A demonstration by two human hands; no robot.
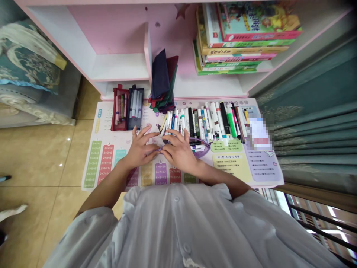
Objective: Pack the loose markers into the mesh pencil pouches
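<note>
A mesh pencil pouch with purple trim [206, 152] lies on the desk, several markers [197, 147] showing in its right part. My left hand [142, 147] pinches the pouch's left end between thumb and index finger, its other fingers raised. Close beside it, my right hand [180, 152] pinches the same end and covers much of the pouch. The thumbs nearly meet, and what exactly lies between the fingertips is small and partly hidden. Just beyond my hands runs a long row of loose markers [208, 121], lying side by side.
Red [119, 123] and dark blue [135, 124] pouches holding markers lie at the back left. A pile of folded pouches [161, 80] leans by the shelf divider [147, 56]. Books [231, 56] are stacked on the right shelf. A printed mat [231, 167] covers the desk; a curtain [306, 111] hangs right.
</note>
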